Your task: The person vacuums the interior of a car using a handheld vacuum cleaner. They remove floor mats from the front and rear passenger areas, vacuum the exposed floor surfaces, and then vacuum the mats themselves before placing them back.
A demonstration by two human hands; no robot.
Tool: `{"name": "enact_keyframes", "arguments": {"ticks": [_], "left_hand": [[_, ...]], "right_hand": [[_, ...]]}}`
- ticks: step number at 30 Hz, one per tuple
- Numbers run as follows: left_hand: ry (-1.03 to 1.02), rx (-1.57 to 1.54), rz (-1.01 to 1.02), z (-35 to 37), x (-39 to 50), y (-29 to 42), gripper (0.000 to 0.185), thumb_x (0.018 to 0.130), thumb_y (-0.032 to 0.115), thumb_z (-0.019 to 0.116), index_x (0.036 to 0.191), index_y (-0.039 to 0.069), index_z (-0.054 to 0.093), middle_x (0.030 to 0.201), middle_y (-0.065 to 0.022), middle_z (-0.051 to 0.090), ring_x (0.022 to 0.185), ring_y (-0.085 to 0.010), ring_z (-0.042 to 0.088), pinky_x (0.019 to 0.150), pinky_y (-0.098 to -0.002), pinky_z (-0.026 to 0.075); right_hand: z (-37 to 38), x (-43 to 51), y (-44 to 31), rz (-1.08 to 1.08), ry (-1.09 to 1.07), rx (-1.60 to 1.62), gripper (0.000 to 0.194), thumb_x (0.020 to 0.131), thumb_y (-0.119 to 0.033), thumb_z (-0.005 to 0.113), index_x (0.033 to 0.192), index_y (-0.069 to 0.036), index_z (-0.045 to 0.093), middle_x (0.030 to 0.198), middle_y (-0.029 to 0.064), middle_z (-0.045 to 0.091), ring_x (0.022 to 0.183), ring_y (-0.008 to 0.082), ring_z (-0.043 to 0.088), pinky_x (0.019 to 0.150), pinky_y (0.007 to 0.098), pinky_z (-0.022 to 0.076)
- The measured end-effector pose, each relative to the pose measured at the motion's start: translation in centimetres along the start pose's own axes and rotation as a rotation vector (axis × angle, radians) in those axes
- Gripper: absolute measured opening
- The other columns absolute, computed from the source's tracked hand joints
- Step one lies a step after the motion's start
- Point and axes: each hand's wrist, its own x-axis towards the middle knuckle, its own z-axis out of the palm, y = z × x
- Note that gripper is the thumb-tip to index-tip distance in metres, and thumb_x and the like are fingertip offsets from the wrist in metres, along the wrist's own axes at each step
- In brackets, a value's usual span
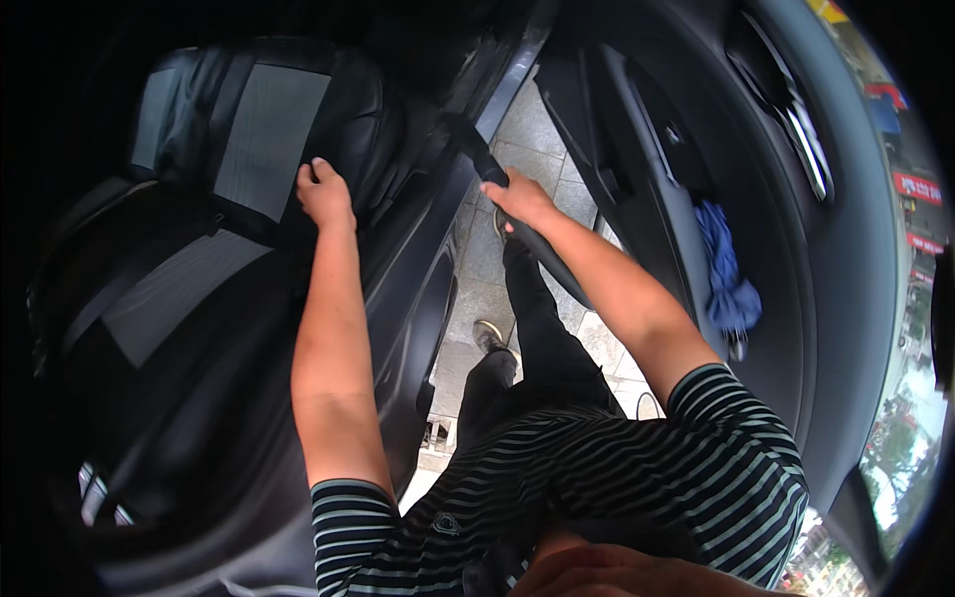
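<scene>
My right hand (526,198) grips a black vacuum cleaner hose (556,265) just behind its dark nozzle (466,138). The nozzle tip reaches the car's door sill (418,242), where the dark trim makes exact contact hard to judge. Over the black-and-grey car seat, my left hand (326,195) has loosely curled fingers with a gap between them and nothing visible in it. It is in front of the seat's backrest (272,138), above the seat cushion (186,291); whether it touches the seat cannot be told.
On my right stands the opened car door (776,246), with a folded blue umbrella (720,269) in its pocket and a chrome inner handle (809,149). Grey paving (485,269) lies between sill and door, under my feet. A drain grate (439,433) is set in it.
</scene>
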Motion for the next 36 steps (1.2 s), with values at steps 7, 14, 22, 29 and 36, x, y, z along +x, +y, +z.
{"name": "enact_keyframes", "arguments": {"ticks": [7, 14, 22, 29, 36], "left_hand": [[0.221, 0.502, -0.248, 8.3, 9.3, -4.8, 0.072, 0.108, 0.053, 0.048, 0.161, 0.005, 0.045, 0.170, -0.0172, 0.038, 0.156, -0.0391, 0.033, 0.127, -0.0530, 0.028], [0.344, 0.671, -0.208, 10.7, 9.5, -6.5, 0.066, 0.104, 0.048, 0.050, 0.156, 0.008, 0.049, 0.165, -0.0121, 0.041, 0.153, -0.0355, 0.036, 0.125, -0.0532, 0.027], [0.286, 0.682, -0.185, 10.5, 9.9, -5.7, 0.062, 0.101, 0.042, 0.054, 0.151, 0.004, 0.051, 0.159, -0.0162, 0.046, 0.150, -0.0376, 0.039, 0.122, -0.0558, 0.031], [0.334, 0.676, -0.157, 10.2, 9.7, -4.5, 0.059, 0.100, 0.035, 0.061, 0.148, 0.004, 0.051, 0.160, -0.0159, 0.044, 0.150, -0.0408, 0.037, 0.123, -0.0576, 0.030], [0.638, 0.049, -0.230, 11.4, 9.8, -3.8, 0.061, 0.098, 0.031, 0.065, 0.151, 0.004, 0.052, 0.158, -0.0142, 0.048, 0.149, -0.0345, 0.042, 0.124, -0.0486, 0.031]], "right_hand": [[1.5, 8.5, -4.0, 0.024, -0.101, -0.441, 0.067, 0.099, -0.053, 0.067, 0.136, 0.002, 0.057, 0.098, 0.0269, 0.077, 0.075, 0.0388, 0.078, 0.077, 0.0483, 0.0624], [-2.4, 10.2, -4.6, 0.122, -0.289, -0.540, 0.063, 0.099, -0.051, 0.065, 0.131, 0.002, 0.057, 0.095, 0.0255, 0.077, 0.088, 0.0411, 0.078, 0.085, 0.0499, 0.0611], [-7.6, 15.6, -16.1, 0.189, -0.053, 0.040, 0.056, 0.105, -0.044, 0.067, 0.134, 0.002, 0.059, 0.082, 0.0082, 0.063, 0.057, 0.0186, 0.065, 0.053, 0.0356, 0.0580], [-5.0, 15.7, -34.2, -0.385, -0.122, -0.135, 0.077, 0.100, -0.047, 0.076, 0.155, 0.000, 0.050, 0.091, 0.0191, 0.076, 0.057, 0.0190, 0.073, 0.058, 0.0350, 0.0595], [10.3, 15.6, -39.4, -0.524, -0.745, -0.835, 0.074, 0.095, -0.052, 0.069, 0.147, -0.001, 0.055, 0.113, 0.0306, 0.076, 0.109, 0.0489, 0.073, 0.095, 0.0531, 0.0576]]}}
